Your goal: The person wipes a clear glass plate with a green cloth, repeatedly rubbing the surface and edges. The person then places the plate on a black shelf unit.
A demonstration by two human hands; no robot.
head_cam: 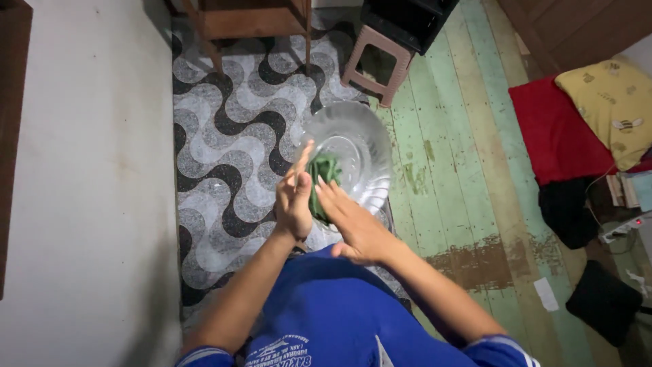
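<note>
Head view, looking down. Left hand [294,204] and right hand [353,228] are pressed palm to palm over a bunch of green leaves [321,178], fingers mostly straight, leaves clamped between the palms. The hands sit just above the near rim of a clear glass bowl [363,136] resting on the patterned floor mat [224,136]. Judged step: rubbing or crushing the leaves over the bowl. Next move calls for keeping the palms above the bowl so fragments fall inside.
</note>
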